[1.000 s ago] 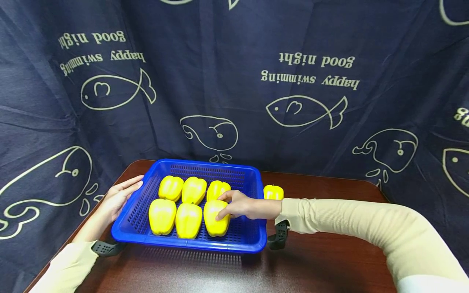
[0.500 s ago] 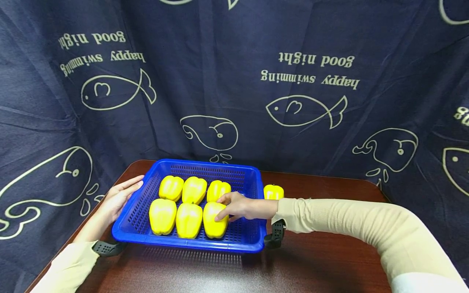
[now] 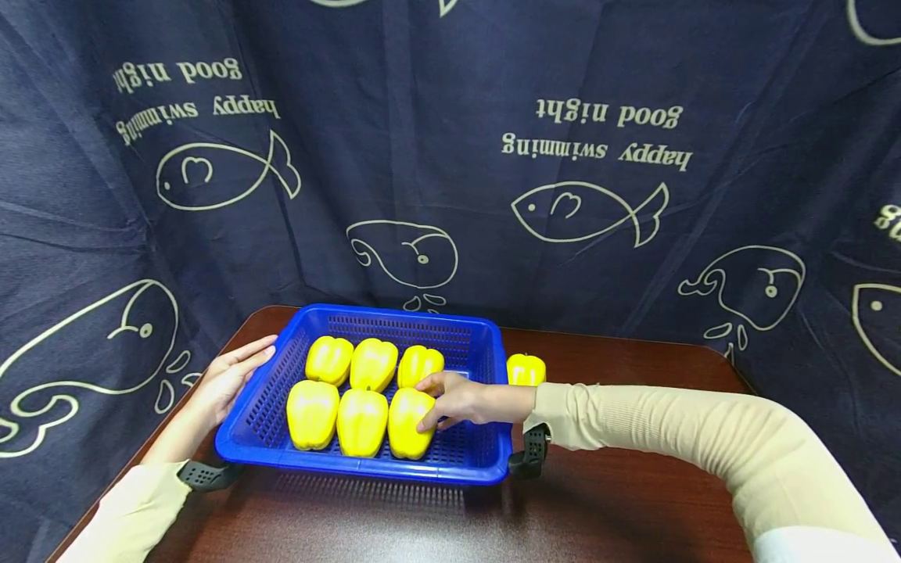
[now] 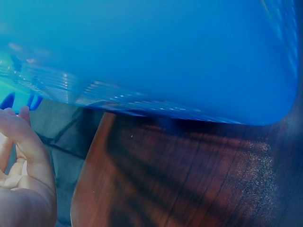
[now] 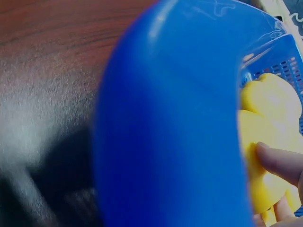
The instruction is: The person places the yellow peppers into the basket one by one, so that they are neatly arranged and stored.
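Note:
In the head view, a blue plastic basket holds two rows of yellow bell peppers, three in each. My left hand grips the rim at the basket's left side; the left wrist view shows its curled fingertips at the blue edge. My right hand reaches in over the right side and holds the front-right bell pepper, which stands beside the front-middle pepper. Thumb and fingers lie on either side of that pepper in the right wrist view, where the basket's wall hides part of it.
Another yellow bell pepper sits on the brown wooden table, just right of the basket and behind the right forearm. A dark blue curtain with fish drawings hangs behind and beside the table.
My right hand has shifted the front-right pepper slightly left, closer to the front-middle one. The left hand and basket have stayed put.

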### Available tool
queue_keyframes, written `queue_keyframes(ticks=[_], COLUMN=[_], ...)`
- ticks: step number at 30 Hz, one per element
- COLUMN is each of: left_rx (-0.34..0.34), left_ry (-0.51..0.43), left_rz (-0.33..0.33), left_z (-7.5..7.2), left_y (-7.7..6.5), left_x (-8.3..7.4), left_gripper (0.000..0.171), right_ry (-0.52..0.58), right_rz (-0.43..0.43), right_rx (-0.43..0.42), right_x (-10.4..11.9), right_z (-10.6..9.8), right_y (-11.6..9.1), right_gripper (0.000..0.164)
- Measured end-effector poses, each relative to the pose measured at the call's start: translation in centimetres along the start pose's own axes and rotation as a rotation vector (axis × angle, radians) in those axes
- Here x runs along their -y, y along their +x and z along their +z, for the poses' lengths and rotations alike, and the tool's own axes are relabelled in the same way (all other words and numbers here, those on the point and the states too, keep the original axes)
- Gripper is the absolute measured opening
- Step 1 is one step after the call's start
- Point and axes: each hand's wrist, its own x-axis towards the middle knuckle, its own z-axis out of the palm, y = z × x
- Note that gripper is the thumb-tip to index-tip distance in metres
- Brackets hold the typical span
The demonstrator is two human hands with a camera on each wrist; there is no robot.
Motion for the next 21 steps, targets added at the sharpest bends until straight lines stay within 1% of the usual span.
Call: queue_keyframes(ticks=[5, 9, 17, 21], left_rx=[-0.005, -0.017, -0.02, -0.024], left_ry=[0.007, 0.018, 0.015, 0.012], left_rz=[-0.002, -0.005, -0.013, -0.018], left_z=[0.0, 0.0, 0.1, 0.1], left_y=[0.0, -0.1, -0.1, 0.0], left_x=[0.0, -0.1, -0.1, -0.1], left_gripper=[0.024, 0.023, 0.024, 0.024], right_ry=[-0.147, -0.221, -0.271, -0.262], right_rz=[-0.049, -0.081, -0.122, -0.151], right_rx=[-0.046, -0.074, -0.09, -0.094], right_x=[0.1, 0.2, 0.3, 0.6], right_z=[-0.3, -0.5, -0.9, -1.3], right_y=[-0.3, -0.4, -0.6, -0.6], right_gripper=[0.055, 0.052, 0.049, 0.049])
